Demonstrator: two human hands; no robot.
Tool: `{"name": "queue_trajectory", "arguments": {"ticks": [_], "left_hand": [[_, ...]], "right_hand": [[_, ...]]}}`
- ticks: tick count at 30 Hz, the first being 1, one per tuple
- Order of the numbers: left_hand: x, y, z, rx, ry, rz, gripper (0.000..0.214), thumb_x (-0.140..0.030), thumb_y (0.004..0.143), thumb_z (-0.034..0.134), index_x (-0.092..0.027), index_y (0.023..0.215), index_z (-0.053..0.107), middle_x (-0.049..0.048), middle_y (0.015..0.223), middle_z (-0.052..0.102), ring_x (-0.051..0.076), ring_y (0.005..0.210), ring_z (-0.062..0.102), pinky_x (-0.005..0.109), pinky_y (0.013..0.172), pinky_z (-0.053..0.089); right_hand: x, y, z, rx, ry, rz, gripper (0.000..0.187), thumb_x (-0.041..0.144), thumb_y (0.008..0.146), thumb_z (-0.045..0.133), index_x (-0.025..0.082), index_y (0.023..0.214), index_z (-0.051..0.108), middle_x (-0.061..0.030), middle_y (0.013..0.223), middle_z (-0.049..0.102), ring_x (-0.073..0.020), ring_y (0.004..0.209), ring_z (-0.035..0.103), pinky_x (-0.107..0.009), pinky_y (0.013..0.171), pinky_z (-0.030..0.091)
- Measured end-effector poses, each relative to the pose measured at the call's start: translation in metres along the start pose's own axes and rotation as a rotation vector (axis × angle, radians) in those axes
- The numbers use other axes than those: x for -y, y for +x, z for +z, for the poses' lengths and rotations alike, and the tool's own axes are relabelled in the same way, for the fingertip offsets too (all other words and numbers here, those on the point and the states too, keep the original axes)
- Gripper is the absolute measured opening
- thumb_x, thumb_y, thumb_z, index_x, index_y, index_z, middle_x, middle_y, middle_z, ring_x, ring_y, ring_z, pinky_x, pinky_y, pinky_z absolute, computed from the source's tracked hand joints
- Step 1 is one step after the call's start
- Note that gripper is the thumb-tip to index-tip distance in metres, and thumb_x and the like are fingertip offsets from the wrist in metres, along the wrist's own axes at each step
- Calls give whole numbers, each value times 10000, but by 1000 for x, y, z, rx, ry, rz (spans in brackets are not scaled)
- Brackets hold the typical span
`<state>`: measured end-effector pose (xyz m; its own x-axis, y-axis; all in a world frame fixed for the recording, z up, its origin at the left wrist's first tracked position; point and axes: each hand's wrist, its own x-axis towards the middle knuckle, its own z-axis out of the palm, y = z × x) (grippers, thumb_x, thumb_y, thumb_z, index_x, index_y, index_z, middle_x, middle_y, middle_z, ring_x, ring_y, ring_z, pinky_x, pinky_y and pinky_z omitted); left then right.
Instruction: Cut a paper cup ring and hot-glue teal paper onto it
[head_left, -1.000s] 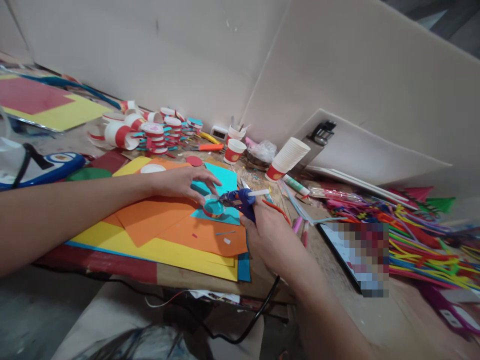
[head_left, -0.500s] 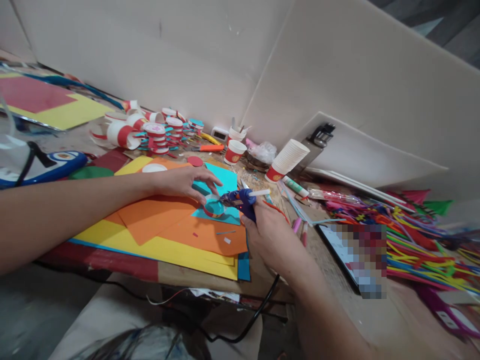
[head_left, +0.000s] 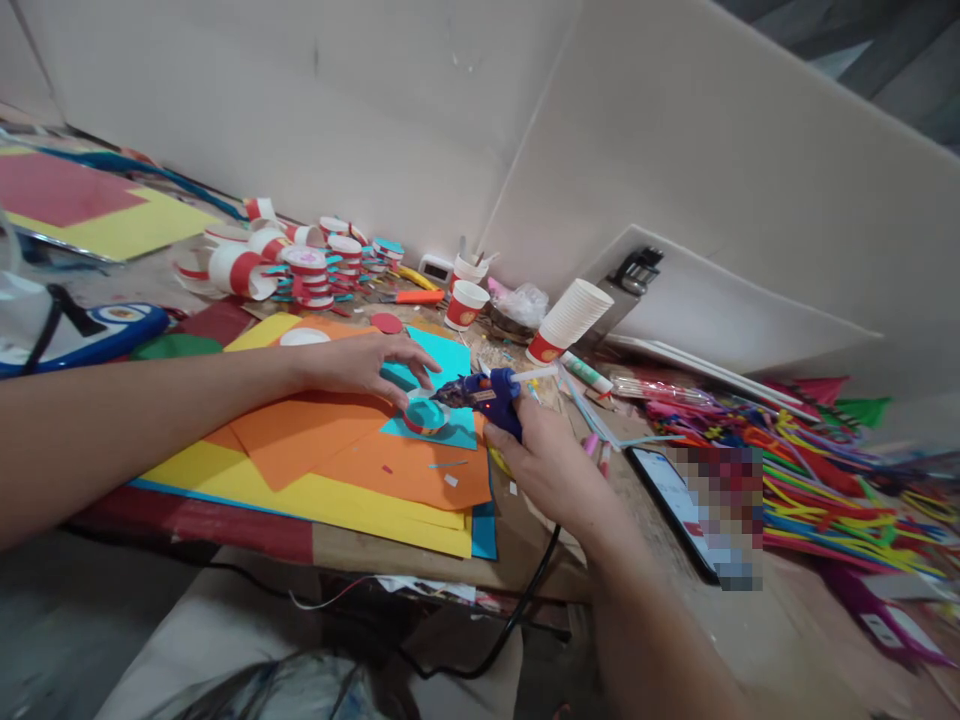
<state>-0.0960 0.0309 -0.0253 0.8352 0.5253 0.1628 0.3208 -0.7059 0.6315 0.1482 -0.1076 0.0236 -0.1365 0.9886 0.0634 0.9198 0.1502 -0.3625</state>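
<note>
My right hand (head_left: 551, 465) grips a blue hot glue gun (head_left: 487, 395) with a white glue stick in its back; its nozzle points left at a small round cup piece with a teal top (head_left: 425, 413). That piece sits on a teal paper sheet (head_left: 442, 372). My left hand (head_left: 360, 362) rests beside the piece with its fingers spread and fingertips touching or just over it. Orange paper (head_left: 360, 445) and yellow paper (head_left: 300, 495) lie underneath. The gun's black cord (head_left: 517, 610) hangs off the table's front edge.
Several cut red-and-white paper cups (head_left: 300, 265) stand at the back left. A stack of white cups (head_left: 568, 320), a glue tube (head_left: 589, 372) and a phone (head_left: 686, 505) lie to the right, beside a heap of coloured pipe cleaners (head_left: 825, 470). White boards wall the back.
My right hand has lifted and tilted the glue gun slightly, drawing its nozzle a little up and away from the round piece. My left hand has stayed in place.
</note>
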Motion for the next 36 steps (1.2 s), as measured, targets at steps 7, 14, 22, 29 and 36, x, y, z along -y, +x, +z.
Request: {"name": "queue_trajectory", "arguments": {"ticks": [7, 14, 22, 29, 36], "left_hand": [[-2, -1, 0, 1, 2, -17, 518, -425, 803, 701, -225, 1268, 595, 63, 1222, 682, 221, 1197, 573, 303, 982, 416], [-5, -1, -1, 23, -20, -27, 539, -403, 792, 707, -219, 1282, 580, 61, 1210, 686, 221, 1178, 581, 307, 989, 412], [-9, -1, -1, 36, -13, -40, 500, -394, 819, 677, -222, 1278, 581, 55, 1226, 680, 221, 1198, 572, 301, 989, 420], [-11, -3, -1, 38, -50, -63, 517, -435, 810, 677, -233, 1276, 580, 43, 1265, 654, 215, 1180, 580, 276, 971, 430], [-9, -2, 0, 23, 1, -42, 536, -459, 812, 666, -215, 1279, 576, 64, 1284, 643, 226, 1199, 573, 284, 986, 425]], "right_hand": [[-3, 2, 0, -14, 20, -18, 196, 303, 900, 514, 170, 1024, 586, -99, 934, 659, -229, 817, 589, -298, 660, 402], [-5, 1, 1, -25, 54, -57, 200, 308, 894, 530, 180, 1031, 599, -93, 940, 657, -228, 836, 590, -302, 687, 410], [-21, 10, -6, -66, 185, -30, 235, 276, 839, 573, 180, 1051, 602, -58, 960, 657, -208, 836, 573, -322, 739, 441], [-45, 21, -7, -65, 384, -35, 394, 364, 784, 623, 183, 1133, 599, -49, 1050, 645, -228, 953, 563, -373, 861, 438], [-53, 25, 8, -46, 540, 69, 243, 398, 768, 626, 205, 909, 578, 3, 753, 573, -165, 663, 518, -294, 612, 412]]}}
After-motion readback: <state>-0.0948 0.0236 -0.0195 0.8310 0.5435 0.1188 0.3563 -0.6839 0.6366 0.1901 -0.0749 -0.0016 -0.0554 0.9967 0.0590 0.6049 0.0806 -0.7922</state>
